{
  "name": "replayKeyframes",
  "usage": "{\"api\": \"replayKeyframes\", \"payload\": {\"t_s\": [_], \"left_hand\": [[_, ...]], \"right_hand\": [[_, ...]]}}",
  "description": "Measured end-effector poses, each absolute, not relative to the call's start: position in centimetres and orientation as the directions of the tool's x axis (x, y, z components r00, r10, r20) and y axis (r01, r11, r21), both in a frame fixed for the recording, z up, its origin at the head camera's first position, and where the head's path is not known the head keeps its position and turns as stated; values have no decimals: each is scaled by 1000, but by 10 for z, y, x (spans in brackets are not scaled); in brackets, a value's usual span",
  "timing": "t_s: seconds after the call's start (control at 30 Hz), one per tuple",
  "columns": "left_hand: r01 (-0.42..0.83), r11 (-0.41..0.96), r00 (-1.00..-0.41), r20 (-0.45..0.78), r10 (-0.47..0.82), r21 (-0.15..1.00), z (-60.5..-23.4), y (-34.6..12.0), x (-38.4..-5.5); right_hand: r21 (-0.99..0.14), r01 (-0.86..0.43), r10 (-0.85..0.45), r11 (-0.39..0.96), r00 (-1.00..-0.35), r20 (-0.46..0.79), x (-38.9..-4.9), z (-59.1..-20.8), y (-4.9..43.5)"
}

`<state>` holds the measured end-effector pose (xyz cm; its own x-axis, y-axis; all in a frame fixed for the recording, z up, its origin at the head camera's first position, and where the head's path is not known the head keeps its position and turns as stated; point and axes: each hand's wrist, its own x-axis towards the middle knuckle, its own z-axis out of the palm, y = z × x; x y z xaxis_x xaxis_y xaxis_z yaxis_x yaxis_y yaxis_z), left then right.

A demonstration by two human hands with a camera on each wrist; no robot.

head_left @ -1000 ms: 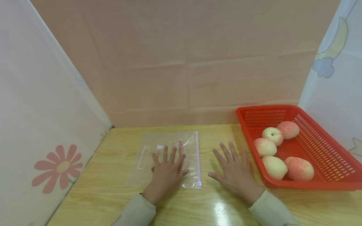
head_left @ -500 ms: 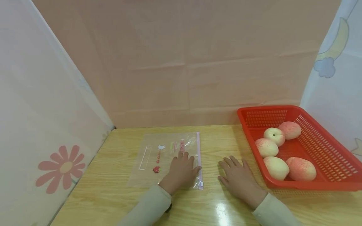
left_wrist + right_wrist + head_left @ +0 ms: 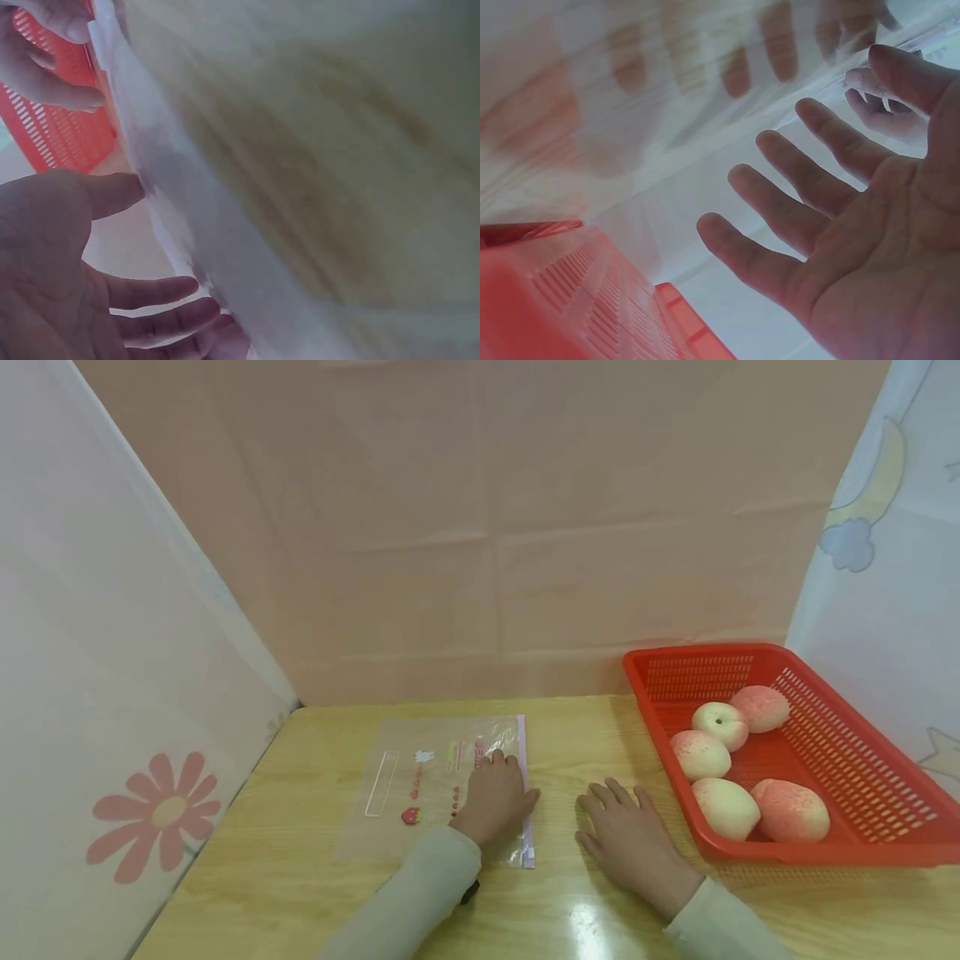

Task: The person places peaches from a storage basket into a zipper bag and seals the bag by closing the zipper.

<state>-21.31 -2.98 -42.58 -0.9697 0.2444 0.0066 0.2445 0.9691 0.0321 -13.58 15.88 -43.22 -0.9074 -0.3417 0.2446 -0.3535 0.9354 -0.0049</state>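
Observation:
A clear zip bag (image 3: 431, 735) with strawberry prints lies flat on the wooden table, its lilac zip strip (image 3: 528, 847) on the right side. My left hand (image 3: 493, 797) is over the bag's right part, thumb reaching across the strip. In the left wrist view, relaxed fingers (image 3: 161, 319) touch the surface, with nothing gripped. Between the bag and the red basket (image 3: 678, 793), my right hand (image 3: 633, 847) is low over the table, palm down. The right wrist view has its fingers (image 3: 769, 206) spread and holding nothing.
Several peaches (image 3: 791, 810) sit in the red basket at the right. A plain beige cloth (image 3: 480, 543) closes off the back. Patterned cloths hang on the left (image 3: 165, 652) and right (image 3: 907, 627) sides.
My left hand has shifted right across the bag towards the zip strip, its spread fingers drawing closer together. My right hand has pulled back slightly, with its fingers less spread.

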Motion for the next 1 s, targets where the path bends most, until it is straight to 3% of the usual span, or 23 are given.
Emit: {"api": "replayKeyframes", "payload": {"t_s": [0.3,0.6,0.73,1.0], "left_hand": [[230,948,-969,-34,243,222,-427,-47,-219],[202,821,-975,32,219,534,-417,-69,-213],[234,800,-972,131,194,553,-410,-73,-210],[268,779,-953,275,128,567,-394,-74,-206]], "right_hand": [[-15,-367,-350,930,-898,267,-136,-433,156],[-91,-348,-315,933,-913,260,-143,-425,152],[-181,-330,-282,926,-927,249,-147,-421,147],[-473,-257,-222,843,-966,130,-162,-409,130]]}}
